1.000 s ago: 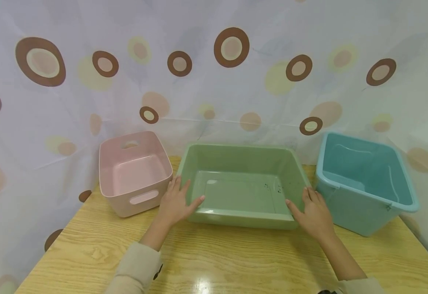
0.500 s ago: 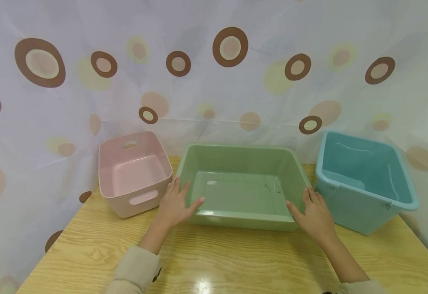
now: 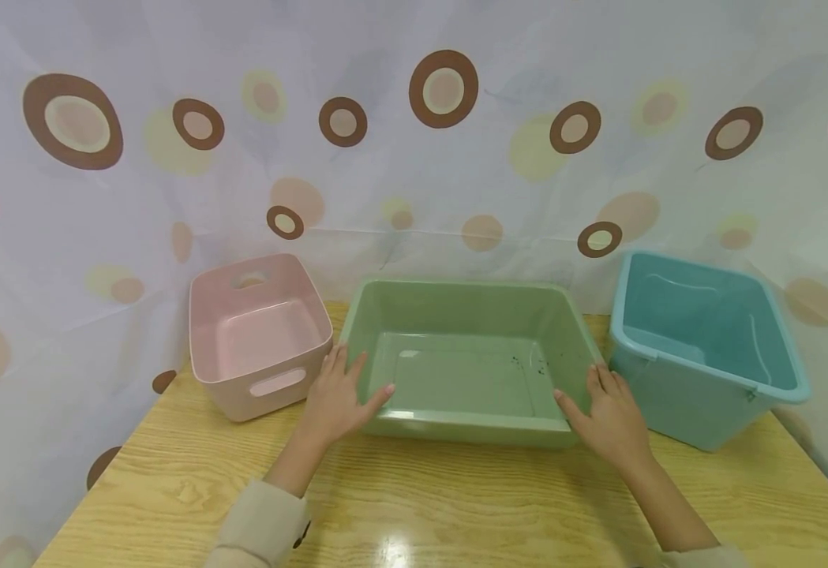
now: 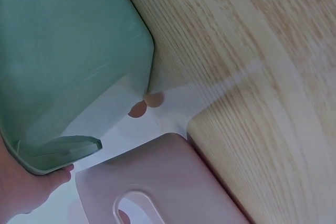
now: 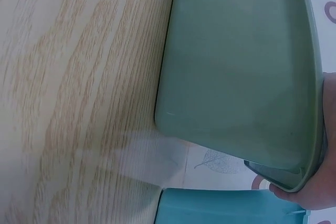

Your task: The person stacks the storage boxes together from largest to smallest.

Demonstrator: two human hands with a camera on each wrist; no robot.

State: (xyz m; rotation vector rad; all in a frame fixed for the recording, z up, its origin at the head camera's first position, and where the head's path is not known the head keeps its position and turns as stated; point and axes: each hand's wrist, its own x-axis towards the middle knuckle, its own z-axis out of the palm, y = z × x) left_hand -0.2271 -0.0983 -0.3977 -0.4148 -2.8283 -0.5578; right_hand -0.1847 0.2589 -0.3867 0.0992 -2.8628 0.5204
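Note:
A shallow rectangular green plastic basin (image 3: 456,371) sits on the wooden table in the middle of the head view. My left hand (image 3: 334,401) grips its near left corner, thumb over the front rim and fingers along the left side. At the near right corner my right hand (image 3: 607,414) holds the rim the same way. Small dark marks show on the basin's floor, toward the right. In the left wrist view, part of the left hand (image 4: 26,187) shows against the rim's outside. The right wrist view has the right hand (image 5: 315,182) curled at the rim's corner.
Close to the left hand stands a pink basket (image 3: 264,386) with handle holes. A deeper blue bin (image 3: 691,394) stands to the right, close to the right hand. The wood-grain table (image 3: 456,505) runs back to a hanging sheet (image 3: 385,181) printed with circles.
The hands and the basin keep their places. Only the head view has shifted very slightly.

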